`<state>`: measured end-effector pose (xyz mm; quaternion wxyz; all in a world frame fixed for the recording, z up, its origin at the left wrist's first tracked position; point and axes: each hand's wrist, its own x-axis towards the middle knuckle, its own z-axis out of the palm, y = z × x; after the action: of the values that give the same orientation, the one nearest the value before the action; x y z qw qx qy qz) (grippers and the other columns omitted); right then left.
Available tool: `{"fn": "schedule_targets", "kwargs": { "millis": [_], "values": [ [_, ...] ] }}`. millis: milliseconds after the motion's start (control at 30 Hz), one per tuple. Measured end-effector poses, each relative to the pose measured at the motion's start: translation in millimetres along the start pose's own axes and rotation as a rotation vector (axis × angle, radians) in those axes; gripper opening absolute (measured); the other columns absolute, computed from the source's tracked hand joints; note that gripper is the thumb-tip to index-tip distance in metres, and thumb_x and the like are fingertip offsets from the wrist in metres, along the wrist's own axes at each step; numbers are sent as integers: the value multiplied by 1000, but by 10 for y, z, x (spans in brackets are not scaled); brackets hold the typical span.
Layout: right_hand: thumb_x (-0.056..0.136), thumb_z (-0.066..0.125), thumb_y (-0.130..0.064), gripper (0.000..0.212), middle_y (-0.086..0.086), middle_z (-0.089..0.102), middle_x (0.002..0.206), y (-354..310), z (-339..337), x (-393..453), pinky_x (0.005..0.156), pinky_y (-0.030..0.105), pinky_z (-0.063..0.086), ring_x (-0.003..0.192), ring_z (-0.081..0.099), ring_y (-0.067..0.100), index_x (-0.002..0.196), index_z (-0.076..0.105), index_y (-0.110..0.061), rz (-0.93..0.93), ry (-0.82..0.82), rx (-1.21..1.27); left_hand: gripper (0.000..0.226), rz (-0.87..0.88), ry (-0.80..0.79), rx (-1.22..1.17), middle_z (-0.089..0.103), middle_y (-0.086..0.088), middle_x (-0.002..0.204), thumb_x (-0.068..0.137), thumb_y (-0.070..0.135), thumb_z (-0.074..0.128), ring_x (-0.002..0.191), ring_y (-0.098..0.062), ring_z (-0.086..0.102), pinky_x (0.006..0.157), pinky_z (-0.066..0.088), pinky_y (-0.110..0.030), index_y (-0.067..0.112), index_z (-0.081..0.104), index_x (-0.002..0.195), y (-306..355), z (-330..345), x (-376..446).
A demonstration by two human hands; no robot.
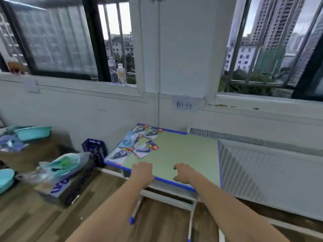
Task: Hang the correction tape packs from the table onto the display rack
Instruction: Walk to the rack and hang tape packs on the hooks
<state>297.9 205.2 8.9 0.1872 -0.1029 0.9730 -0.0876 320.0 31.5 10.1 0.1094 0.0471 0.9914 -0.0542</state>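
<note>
Several correction tape packs (pixel 146 148) lie flat on the left part of a small green table (pixel 188 154) with a blue rim; one pack (pixel 128 139) is pale blue, the others white with red corners. My left hand (pixel 142 172) rests on the table's near edge, fingers loosely curled, holding nothing. My right hand (pixel 183 172) rests on the tabletop to the right of it, fingers bent down, also holding nothing. Both hands are a short way in front of the packs. No display rack is in view.
A white radiator (pixel 262 165) stands right of the table. Left of it are a dark blue crate (pixel 95 147), teal basins (pixel 33 133), a bagged basin (pixel 59 165) on a carton, and wooden floor. Bottles (pixel 121 74) stand on the window sill.
</note>
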Motion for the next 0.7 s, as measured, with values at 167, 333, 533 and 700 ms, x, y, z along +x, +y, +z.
{"fn": "schedule_targets", "kwargs": {
  "millis": [167,333,533,700],
  "values": [
    [93,56,-22,55,15,41,144,-234,78,824,102,32,37,130,43,30,142,37,-7,-6,-120,35,46,-73,-72,-68,48,-9,135,96,40,45,126,-26,44,100,36,-38,13,44,134,-474,181,563],
    [93,56,-23,55,17,44,141,-521,143,1650,99,30,40,127,46,29,141,37,-3,78,-182,169,43,-118,-94,-61,52,-8,132,97,40,43,122,-26,49,95,41,-35,12,48,130,-976,273,1322],
    [97,50,-23,44,11,46,142,-881,174,2504,98,27,38,129,46,26,135,45,-3,301,-169,455,40,-161,-54,-122,52,-8,134,98,35,40,125,-26,48,99,38,-34,13,45,131,-1656,368,2412],
    [77,69,-47,67,13,59,126,-1088,503,3294,93,32,48,114,57,27,127,54,-4,641,14,850,53,-151,-26,-135,47,-8,135,97,40,41,124,-25,47,96,42,-37,11,30,141,-2062,383,3139]
  ]
}}
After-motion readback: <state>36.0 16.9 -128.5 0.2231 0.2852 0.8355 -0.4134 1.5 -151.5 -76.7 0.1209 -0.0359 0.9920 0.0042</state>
